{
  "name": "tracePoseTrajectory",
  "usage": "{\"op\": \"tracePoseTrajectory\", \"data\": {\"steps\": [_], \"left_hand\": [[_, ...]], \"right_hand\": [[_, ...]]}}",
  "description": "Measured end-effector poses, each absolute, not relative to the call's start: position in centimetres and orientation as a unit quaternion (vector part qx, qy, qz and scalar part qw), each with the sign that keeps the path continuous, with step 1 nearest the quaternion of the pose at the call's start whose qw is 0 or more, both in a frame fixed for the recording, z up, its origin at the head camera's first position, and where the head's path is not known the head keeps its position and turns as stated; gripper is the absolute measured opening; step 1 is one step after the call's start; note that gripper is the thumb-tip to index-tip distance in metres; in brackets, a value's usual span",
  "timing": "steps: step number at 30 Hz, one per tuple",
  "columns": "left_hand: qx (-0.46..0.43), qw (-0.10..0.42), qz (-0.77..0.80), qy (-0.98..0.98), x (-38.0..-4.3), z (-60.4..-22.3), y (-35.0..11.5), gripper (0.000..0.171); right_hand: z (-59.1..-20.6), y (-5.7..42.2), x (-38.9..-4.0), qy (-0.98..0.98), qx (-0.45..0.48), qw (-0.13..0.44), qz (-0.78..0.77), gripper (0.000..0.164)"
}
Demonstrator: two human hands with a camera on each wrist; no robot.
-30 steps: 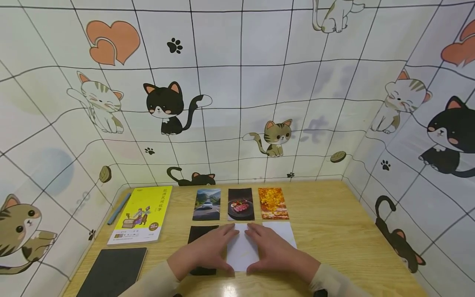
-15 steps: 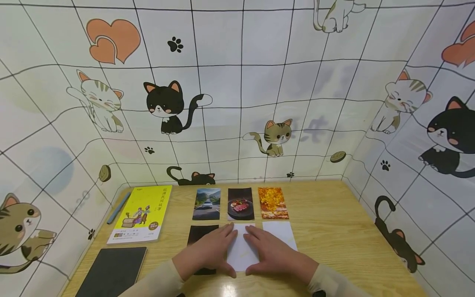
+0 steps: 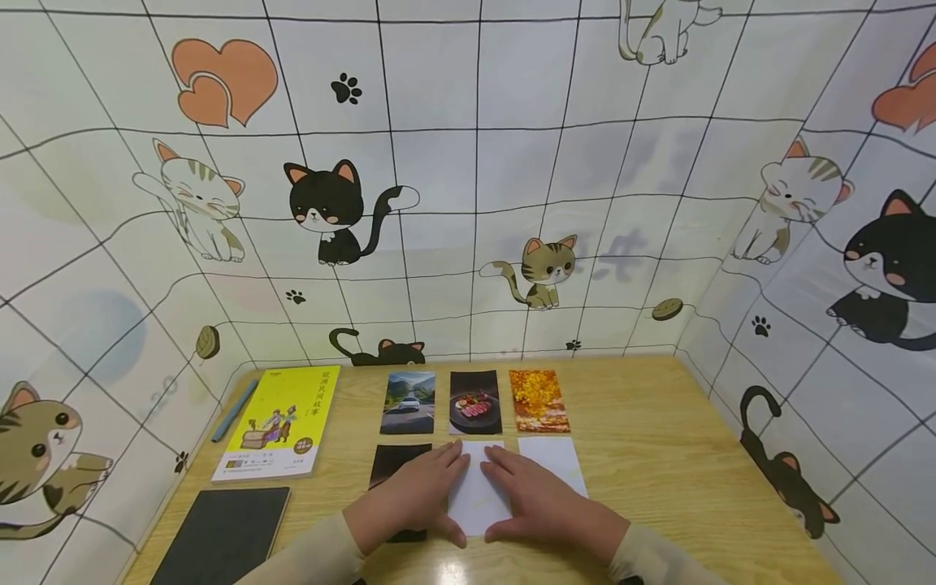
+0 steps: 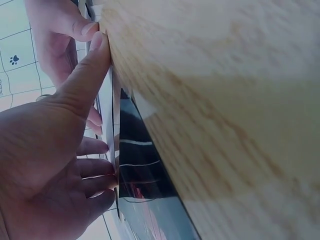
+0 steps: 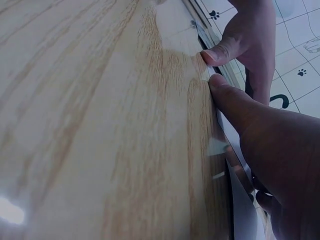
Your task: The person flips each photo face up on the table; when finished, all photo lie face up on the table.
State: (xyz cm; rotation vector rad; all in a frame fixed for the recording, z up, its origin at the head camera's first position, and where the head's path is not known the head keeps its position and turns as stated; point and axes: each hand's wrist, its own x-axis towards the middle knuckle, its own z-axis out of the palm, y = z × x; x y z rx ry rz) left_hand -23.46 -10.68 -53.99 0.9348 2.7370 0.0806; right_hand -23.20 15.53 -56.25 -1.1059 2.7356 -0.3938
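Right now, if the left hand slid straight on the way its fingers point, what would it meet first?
Past the white card at its fingertips, the left hand would probably meet the photo card with the meat dish first, just beyond; finger height is hard to judge.

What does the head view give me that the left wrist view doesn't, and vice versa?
Head only: the yellow book, the blue-grey pen, and the middle white card seen from above.

Left wrist only: the palm side of the left grip and light streaks on the dark card.

Both: left grip, right grip, dark card, wooden table and grid-lined backdrop.
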Motion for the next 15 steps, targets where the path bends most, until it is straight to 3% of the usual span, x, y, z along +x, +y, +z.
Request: {"op": "tracePoseTrajectory", "data": {"steps": [15], "left_hand": [[0.326,0.116,0.026,0.938,-23.25,-53.42,-10.77,0.128]], "right_hand": [[-56.04,15.52,-23.02,0.913,-0.374,0.090,-0.137,0.100]]}}
